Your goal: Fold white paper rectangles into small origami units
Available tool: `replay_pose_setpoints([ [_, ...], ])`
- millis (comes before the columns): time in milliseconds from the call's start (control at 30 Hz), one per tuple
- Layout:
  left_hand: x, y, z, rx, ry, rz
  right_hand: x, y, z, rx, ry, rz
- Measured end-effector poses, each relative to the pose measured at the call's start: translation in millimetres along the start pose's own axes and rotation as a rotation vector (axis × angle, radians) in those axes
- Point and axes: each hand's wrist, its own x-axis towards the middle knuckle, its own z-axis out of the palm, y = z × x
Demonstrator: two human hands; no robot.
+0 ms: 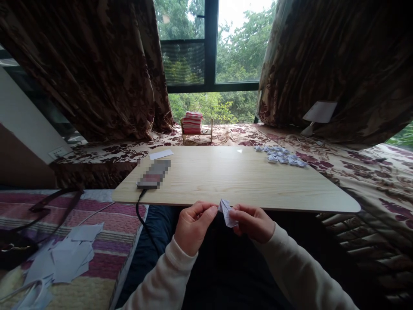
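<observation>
A small piece of folded white paper (227, 214) is held up between my two hands, just in front of the table's near edge. My left hand (196, 224) pinches its left corner between thumb and forefinger. On the other side, my right hand (253, 221) grips the paper with the thumb on its face and the fingers behind. Faint creases run across the paper, which comes to a point at the top. At the far right of the table lies a heap of small folded papers (282, 156).
The pale wooden table (206, 181) carries a pixelated box (154, 174) with a black cable (142, 215) and a white sheet (161, 154). Loose paper sheets (71, 256) lie on the striped bed (97, 284) at left. Beyond stand a small rack of striped cloths (192, 123) and a lamp (319, 113).
</observation>
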Motion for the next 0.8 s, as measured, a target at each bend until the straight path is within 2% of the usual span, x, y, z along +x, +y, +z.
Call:
replay_pose_setpoints([
  [233,2.9,0.8,-0.8,-0.099,-0.035,-0.056,-1.1,0.6,0.8,0.035,-0.031,0.011],
  [533,3.4,-8.6,-4.0,-0.201,-0.052,-0.159,-3.3,-2.9,0.3,0.054,-0.068,0.006],
  [800,5.2,-3.6,-1.4,-0.362,-0.084,-0.300,-6.2,-5.9,2.0,0.051,-0.096,0.027],
])
